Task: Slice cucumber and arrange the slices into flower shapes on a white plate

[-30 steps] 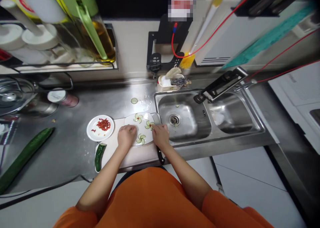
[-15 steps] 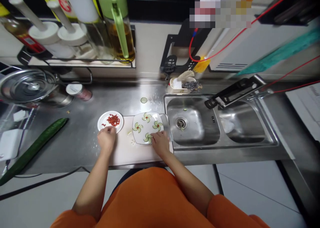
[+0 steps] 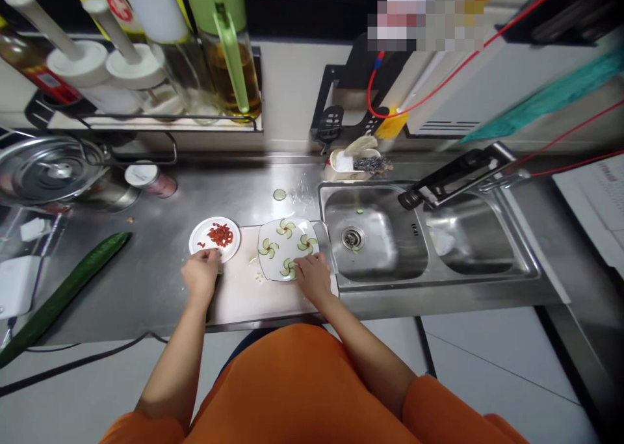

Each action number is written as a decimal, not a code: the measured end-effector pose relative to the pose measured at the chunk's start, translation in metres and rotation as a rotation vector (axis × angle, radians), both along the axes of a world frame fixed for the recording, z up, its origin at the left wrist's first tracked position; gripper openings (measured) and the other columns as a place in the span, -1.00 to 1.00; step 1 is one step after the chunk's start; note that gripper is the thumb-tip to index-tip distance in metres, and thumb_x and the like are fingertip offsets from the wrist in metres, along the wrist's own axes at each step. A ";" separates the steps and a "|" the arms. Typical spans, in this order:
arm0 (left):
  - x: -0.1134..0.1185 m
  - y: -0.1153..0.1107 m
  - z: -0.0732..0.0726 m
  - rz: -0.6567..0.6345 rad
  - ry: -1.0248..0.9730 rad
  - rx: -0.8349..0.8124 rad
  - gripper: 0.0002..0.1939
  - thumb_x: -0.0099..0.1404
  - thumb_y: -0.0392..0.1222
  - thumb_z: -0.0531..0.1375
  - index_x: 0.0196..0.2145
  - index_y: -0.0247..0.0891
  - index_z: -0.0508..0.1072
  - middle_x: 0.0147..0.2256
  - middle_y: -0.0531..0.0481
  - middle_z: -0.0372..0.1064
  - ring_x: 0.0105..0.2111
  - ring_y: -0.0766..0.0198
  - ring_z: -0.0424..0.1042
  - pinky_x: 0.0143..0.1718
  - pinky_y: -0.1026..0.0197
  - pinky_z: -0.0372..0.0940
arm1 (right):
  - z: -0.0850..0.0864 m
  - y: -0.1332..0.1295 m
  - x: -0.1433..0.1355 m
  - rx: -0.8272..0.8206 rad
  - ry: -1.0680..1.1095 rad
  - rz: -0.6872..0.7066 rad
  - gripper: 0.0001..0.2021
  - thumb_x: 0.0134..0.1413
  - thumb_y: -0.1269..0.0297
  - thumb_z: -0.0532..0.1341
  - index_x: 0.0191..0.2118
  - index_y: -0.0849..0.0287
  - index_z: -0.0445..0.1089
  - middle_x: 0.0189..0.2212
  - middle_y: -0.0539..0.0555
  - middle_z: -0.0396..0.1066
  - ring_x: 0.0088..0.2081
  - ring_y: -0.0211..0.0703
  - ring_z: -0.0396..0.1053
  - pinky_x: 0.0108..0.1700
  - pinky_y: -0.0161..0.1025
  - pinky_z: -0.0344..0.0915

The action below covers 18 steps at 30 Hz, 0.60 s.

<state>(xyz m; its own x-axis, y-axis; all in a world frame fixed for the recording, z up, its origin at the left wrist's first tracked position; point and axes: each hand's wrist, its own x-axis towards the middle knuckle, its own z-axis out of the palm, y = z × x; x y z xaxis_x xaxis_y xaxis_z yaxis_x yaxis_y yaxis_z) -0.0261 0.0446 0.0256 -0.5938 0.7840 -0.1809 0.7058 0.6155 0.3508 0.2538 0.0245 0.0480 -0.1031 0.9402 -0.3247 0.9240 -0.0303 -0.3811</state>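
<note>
At the near edge of the square white plate (image 3: 288, 248), reaching over with the right hand (image 3: 314, 280), fingers bent just beside the nearest cucumber pinwheel (image 3: 286, 268); impossible to tell whether touching or gripping it. At the near rim of the round plate (image 3: 194, 233), just short of the red bits (image 3: 221, 235), curled in with the left hand (image 3: 199, 277), fingertips drawn together; anything pinched, too small to tell. Beneath the square white plate, a cutting board (image 3: 258, 301) on the worktop (image 3: 146, 255). Farther left, a whole cucumber (image 3: 73, 285); to the right, sink basins (image 3: 385, 242).
</note>
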 end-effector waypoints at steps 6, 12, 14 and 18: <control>0.023 -0.008 0.007 -0.043 -0.203 0.102 -0.64 0.14 0.05 0.10 -0.32 -0.22 0.56 -0.46 0.00 0.49 -0.44 0.23 0.39 -0.34 0.25 0.18 | 0.001 0.003 -0.002 0.010 0.011 0.002 -0.73 0.23 0.24 0.05 -0.09 0.03 0.46 -0.16 0.11 0.42 -0.03 0.00 0.10 -0.18 -0.16 0.06; 0.088 -0.015 0.002 -0.306 -0.460 0.143 -0.74 0.14 -0.04 0.13 -0.39 -0.21 0.56 -0.41 0.06 0.50 -0.46 0.33 0.34 -0.34 0.29 0.20 | -0.002 0.001 0.003 0.013 -0.008 -0.017 -0.74 0.23 0.23 0.05 -0.09 0.02 0.46 -0.17 0.10 0.42 -0.02 -0.01 0.11 -0.20 -0.18 0.06; 0.104 -0.018 -0.002 -0.379 -0.500 0.149 -0.76 0.15 -0.05 0.13 -0.42 -0.19 0.55 -0.40 0.06 0.50 -0.43 0.33 0.35 -0.32 0.30 0.20 | -0.004 -0.002 0.005 0.030 -0.017 -0.022 -0.75 0.23 0.24 0.06 -0.10 0.02 0.46 -0.17 0.10 0.42 -0.03 -0.01 0.12 -0.20 -0.18 0.05; 0.123 -0.024 -0.007 -0.499 -0.508 0.136 -0.77 0.18 -0.07 0.13 -0.48 -0.20 0.52 -0.47 0.05 0.46 -0.43 0.32 0.36 -0.31 0.28 0.20 | -0.005 -0.010 0.008 0.056 -0.008 -0.031 -0.76 0.22 0.24 0.07 -0.12 0.01 0.47 -0.19 0.08 0.43 -0.04 -0.02 0.13 -0.20 -0.19 0.05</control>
<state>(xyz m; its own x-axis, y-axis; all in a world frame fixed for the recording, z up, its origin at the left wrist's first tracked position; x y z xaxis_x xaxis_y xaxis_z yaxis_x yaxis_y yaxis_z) 0.0970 0.0202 0.0184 -0.0283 0.9749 -0.2208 0.6205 0.1903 0.7608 0.2617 0.0149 0.0427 -0.0716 0.9596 -0.2721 0.9260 -0.0374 -0.3757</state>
